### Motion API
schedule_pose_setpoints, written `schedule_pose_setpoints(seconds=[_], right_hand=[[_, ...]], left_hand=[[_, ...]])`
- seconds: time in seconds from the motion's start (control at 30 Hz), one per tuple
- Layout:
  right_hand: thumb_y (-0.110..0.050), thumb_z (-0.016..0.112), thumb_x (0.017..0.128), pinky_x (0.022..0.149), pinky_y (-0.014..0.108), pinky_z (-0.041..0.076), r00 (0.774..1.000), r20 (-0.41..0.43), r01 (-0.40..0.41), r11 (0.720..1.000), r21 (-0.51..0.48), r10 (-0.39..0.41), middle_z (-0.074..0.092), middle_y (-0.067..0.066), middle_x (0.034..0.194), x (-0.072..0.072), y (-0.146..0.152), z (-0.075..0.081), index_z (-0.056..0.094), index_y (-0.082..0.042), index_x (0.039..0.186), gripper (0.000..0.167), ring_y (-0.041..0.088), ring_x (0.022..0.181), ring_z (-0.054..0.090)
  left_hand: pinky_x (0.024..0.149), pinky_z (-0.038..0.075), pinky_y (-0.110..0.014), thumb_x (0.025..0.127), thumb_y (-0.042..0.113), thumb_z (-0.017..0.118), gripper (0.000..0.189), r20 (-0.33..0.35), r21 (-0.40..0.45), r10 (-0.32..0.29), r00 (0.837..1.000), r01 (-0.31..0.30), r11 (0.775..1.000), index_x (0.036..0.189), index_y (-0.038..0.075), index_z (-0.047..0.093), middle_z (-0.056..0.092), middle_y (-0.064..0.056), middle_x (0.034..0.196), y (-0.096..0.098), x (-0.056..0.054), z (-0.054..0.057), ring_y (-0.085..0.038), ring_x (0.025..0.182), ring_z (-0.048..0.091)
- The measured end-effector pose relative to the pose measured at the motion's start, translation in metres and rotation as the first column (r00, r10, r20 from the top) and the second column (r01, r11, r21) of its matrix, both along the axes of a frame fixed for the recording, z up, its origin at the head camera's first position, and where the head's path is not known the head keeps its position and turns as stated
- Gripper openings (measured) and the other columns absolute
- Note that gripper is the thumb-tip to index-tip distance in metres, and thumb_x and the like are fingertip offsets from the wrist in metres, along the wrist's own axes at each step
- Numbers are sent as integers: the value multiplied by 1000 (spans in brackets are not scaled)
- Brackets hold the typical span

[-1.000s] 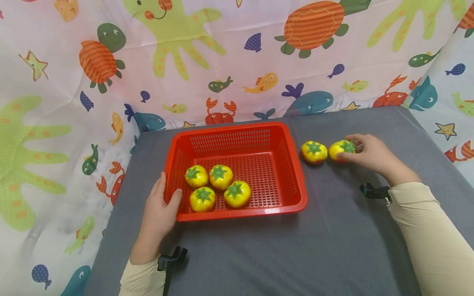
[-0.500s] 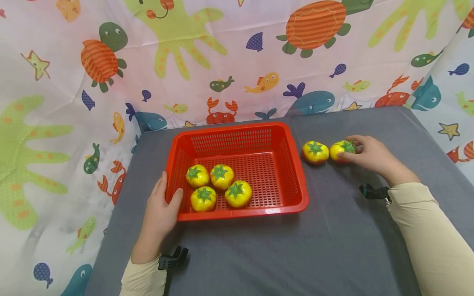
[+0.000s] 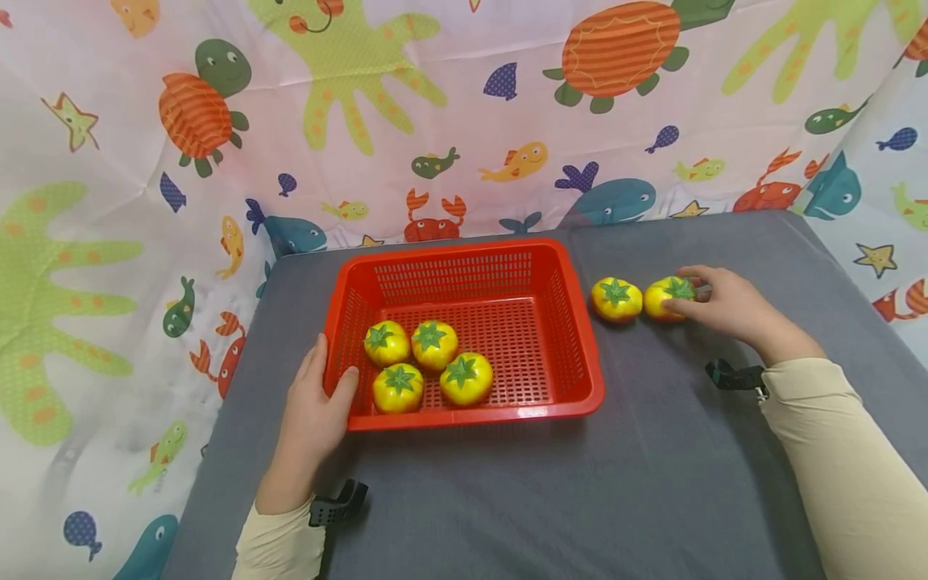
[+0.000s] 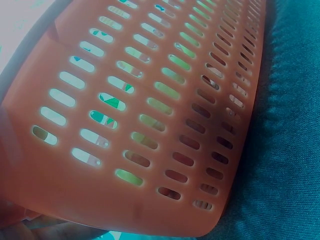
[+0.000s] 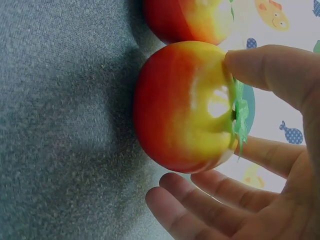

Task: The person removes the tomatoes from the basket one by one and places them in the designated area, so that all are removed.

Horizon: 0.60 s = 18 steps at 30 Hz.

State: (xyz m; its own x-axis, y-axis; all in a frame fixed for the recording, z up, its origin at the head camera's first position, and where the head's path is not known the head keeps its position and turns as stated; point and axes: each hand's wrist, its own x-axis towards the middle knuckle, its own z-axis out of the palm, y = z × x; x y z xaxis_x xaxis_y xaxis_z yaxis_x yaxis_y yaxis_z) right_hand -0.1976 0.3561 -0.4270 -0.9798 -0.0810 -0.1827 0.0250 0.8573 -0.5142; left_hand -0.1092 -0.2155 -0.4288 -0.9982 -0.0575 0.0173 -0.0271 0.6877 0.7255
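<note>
My right hand holds a glossy yellow-red tomato by its right side, on the cloth right of the basket. In the right wrist view, the thumb presses near the green calyx of that tomato, one finger reaches behind it, and the other fingers spread below. A second tomato sits just left of it. My left hand grips the left rim of a red plastic basket, thumb on the inner side. The left wrist view is mostly filled by the slotted basket wall. Several tomatoes lie in the basket's left half.
Grey cloth covers the table under everything. A curtain printed with sea animals hangs behind and along both sides, close to the table's far edge. Dark straps are on both wrists.
The view shifts very slightly. Both hands, the basket and the tomatoes otherwise stay where they were.
</note>
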Motion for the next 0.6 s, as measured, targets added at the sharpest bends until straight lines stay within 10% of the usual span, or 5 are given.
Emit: schedule_pose_setpoints(seconds=[0.6], right_hand=[[-50,67,100,101,74,46,998,57,7,1000,-6,-6,42,40,149,7,-1,12,37,8,155,86,59,133,45]], left_hand=[[113,42,-61,105,33,57,81,2,2,-1,1000,1,1000,169,9,15,30,-16,170,0,0,2,-41,148,42]])
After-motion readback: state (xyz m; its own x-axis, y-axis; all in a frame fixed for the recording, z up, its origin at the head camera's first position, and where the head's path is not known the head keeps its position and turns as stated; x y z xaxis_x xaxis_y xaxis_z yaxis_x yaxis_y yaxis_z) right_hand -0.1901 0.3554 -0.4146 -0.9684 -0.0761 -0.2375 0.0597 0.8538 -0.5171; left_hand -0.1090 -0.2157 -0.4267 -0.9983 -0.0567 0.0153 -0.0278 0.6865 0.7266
